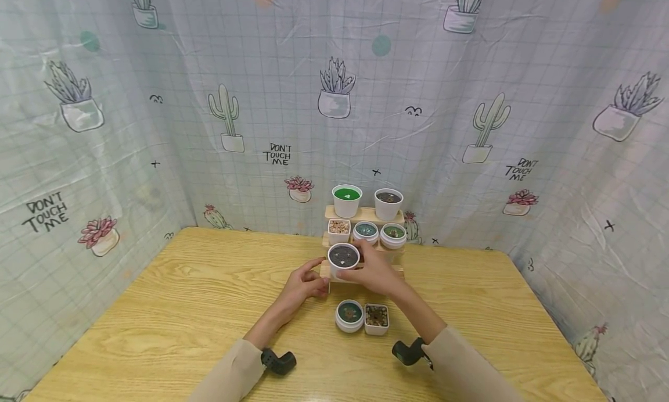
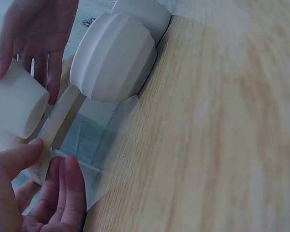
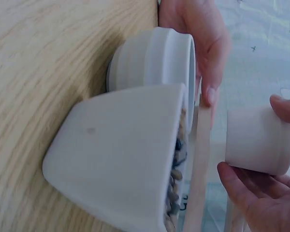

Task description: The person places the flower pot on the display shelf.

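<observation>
My right hand grips a round white pot with a dark grey fill, its fingers and thumb about the pot's sides. The pot is over the left part of the lowest tier of a wooden stepped stand. In the right wrist view the pot's base stands apart from the front edge of the shelf. At the left end of that tier, my left hand pinches the stand between thumb and fingers.
A green-topped pot and a grey-topped pot stand on the top tier. A square pebble pot and two round pots occupy the middle one. On the table before the stand are a ribbed round pot and a square stone-filled pot.
</observation>
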A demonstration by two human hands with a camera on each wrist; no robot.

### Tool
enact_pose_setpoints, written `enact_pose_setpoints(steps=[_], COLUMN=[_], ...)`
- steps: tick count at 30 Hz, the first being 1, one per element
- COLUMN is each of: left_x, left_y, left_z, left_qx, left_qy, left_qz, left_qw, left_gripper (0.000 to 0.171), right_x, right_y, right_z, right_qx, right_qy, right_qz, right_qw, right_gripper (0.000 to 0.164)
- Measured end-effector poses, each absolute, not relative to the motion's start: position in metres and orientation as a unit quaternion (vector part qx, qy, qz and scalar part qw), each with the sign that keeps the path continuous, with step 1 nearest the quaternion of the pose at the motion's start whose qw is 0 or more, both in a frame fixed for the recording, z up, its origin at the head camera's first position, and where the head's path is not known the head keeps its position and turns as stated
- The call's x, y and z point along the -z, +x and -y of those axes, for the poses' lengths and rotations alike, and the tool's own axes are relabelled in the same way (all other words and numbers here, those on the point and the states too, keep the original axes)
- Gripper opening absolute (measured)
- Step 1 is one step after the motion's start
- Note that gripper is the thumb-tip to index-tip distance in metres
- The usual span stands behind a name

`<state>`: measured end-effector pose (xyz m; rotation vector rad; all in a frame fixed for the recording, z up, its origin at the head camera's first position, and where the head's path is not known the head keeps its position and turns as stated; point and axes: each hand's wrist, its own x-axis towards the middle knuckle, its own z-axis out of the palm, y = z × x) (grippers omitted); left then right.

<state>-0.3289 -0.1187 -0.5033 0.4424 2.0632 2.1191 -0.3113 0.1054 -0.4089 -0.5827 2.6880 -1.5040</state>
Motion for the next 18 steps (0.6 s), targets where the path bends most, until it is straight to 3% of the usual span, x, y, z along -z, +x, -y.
enact_pose_setpoints(steps=[18], left_x=[0.505], left_y=[-0.33], left_z=[0.118], left_qx=[-0.708], left_qy=[0.146], left_qz=[-0.686], left_qw=[0.078], left_gripper=[0.068], right_x=[0.415], right_y=[-0.314], right_z=[-0.092], right_qx=[0.475], right_qy=[-0.161], right_qz=[-0.865], right_qw=[-0.012], right_gripper=[0.069])
